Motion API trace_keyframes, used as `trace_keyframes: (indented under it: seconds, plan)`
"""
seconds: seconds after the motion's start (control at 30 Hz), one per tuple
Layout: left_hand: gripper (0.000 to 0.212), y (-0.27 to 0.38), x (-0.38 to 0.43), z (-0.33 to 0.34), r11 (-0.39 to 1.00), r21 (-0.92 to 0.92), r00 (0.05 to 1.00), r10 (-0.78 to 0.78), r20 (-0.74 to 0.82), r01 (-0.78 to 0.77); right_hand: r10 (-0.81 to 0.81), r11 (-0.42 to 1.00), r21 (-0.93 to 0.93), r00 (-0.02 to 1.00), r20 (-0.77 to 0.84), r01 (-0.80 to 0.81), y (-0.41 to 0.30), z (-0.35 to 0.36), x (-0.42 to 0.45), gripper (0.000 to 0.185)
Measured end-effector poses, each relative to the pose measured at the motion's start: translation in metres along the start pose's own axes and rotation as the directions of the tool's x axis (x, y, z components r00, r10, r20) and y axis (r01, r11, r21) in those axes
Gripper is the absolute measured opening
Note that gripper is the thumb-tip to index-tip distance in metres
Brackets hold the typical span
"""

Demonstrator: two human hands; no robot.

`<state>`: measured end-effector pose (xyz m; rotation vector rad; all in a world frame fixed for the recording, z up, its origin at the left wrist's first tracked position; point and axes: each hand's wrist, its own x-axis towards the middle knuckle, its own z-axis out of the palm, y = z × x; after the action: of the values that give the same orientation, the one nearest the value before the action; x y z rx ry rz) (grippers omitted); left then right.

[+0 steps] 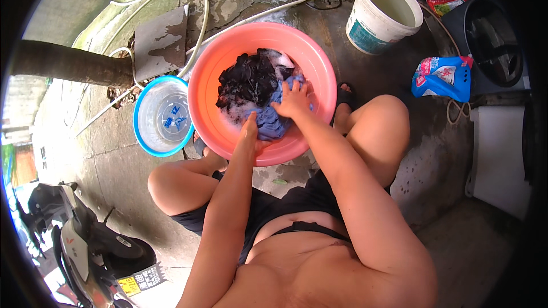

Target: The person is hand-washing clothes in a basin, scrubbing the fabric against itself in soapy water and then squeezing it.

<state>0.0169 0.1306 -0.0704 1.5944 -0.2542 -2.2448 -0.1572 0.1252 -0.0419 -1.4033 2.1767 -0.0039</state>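
A pink plastic basin (201, 94) stands on the floor between my feet. Inside it lie a wet blue cloth (274, 124) and a bunched dark garment (246, 77), with white suds around them. My left hand (252, 130) holds the near left edge of the blue cloth, thumb on top and fingers partly hidden low against the basin wall. With fingers spread, my right hand (293, 100) rests flat on the cloth's upper right part. The dark garment lies beyond both hands, untouched.
Left of the basin is a clear, blue-rimmed basin (147, 115). A white bucket (353, 21) of water stands far right, near a blue detergent pouch (445, 79) and a black tub (473, 47). A hose (205, 21) crosses the concrete; a scooter (77, 239) stands lower left.
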Motion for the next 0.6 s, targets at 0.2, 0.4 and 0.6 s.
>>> trace_keyframes:
  seconds: [0.2,0.4,0.6]
  plan:
    - [0.089,0.008,0.029,0.004,0.996,-0.073,0.998,-0.058,0.022,0.06,-0.015,0.845,0.532,0.997,-0.081,0.056,-0.021,0.028,-0.016,0.046]
    - [0.071,0.034,0.0,0.0,0.918,-0.387,0.941,0.202,0.272,-0.085,-0.39,0.642,0.469,0.785,-0.481,0.606,-0.078,-0.032,-0.089,0.033]
    - [0.06,0.019,0.009,0.006,0.912,-0.365,0.861,0.331,0.386,-0.187,-0.485,0.598,0.169,0.521,-0.702,0.784,-0.065,-0.044,-0.103,0.027]
